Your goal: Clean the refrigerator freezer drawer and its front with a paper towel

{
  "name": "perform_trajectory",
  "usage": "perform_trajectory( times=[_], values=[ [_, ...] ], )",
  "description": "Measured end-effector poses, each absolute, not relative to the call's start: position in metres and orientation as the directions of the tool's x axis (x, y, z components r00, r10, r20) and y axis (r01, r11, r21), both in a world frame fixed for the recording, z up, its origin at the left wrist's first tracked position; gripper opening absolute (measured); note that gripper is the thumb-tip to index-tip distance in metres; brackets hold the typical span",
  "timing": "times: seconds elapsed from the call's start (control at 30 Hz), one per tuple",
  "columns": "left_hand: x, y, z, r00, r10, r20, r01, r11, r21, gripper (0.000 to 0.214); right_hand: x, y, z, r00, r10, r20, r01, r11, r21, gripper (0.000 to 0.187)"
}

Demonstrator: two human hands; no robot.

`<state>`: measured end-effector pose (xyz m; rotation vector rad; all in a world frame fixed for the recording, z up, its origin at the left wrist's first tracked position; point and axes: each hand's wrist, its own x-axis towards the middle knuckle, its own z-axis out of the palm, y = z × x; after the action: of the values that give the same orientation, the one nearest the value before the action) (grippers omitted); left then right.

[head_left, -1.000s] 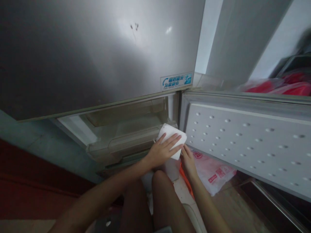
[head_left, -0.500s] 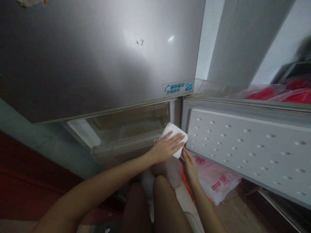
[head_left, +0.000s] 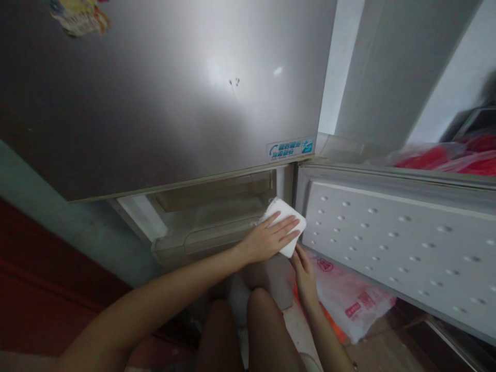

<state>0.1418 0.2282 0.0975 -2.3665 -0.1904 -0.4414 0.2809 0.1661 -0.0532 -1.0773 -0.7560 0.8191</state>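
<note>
A folded white cloth (head_left: 291, 212) with loose threads at its left edge is held in the air before the open lower compartment of a fridge. My left hand (head_left: 273, 235) lies across its top with fingers extended over it; the thumb is hidden. At the cloth's lower right corner, my right hand (head_left: 303, 261) grips from beneath, its fingertips partly covered. Behind the cloth is a pale drawer front (head_left: 217, 235) inside the compartment.
The dimpled lower door (head_left: 387, 222) stands swung out to the right. Above is the closed silver upper door (head_left: 174, 93) with a blue sticker (head_left: 289, 149). A printed plastic bag (head_left: 358, 305) lies on the floor under the open door. Red furniture (head_left: 46, 289) is at left.
The view has shifted slightly, so everything appears a little lower and further right. Both hands stay on the cloth in nearly the same position.
</note>
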Motion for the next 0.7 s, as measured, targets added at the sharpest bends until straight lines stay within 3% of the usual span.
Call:
perform_trajectory(
  times=[0.33, 0.7],
  values=[
    [0.078, 0.218, 0.090, 0.959, 0.059, 0.277, 0.223, -0.761, -0.609, 0.044, 0.276, 0.163, -0.051, 0.483, 0.858, 0.174, -0.125, 0.264, -0.956, 0.052],
    [0.128, 0.227, 0.096, 0.920, 0.080, 0.384, 0.301, -0.773, -0.558, 0.041, 0.274, 0.167, -0.048, 0.517, 0.832, 0.200, -0.048, 0.261, -0.964, 0.054]
  ],
)
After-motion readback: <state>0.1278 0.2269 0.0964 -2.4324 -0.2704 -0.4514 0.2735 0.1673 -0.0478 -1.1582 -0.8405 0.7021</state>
